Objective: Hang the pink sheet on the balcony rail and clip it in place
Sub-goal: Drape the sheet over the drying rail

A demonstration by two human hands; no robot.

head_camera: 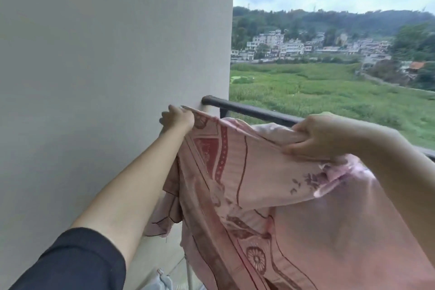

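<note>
Near balcony rail (254,112), pink sheet (259,172) spans left grip (177,119) to right grip (315,135).

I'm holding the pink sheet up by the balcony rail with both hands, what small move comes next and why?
Probably carry the held edge over the rail and let it drop on the far side. The left hand grips the pink sheet at a corner by the wall, the right hand a bunched part, and most cloth seems to hang on the near side.

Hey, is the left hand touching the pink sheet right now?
Touching. The head view shows the left hand pinching the top corner of the sheet.
</note>
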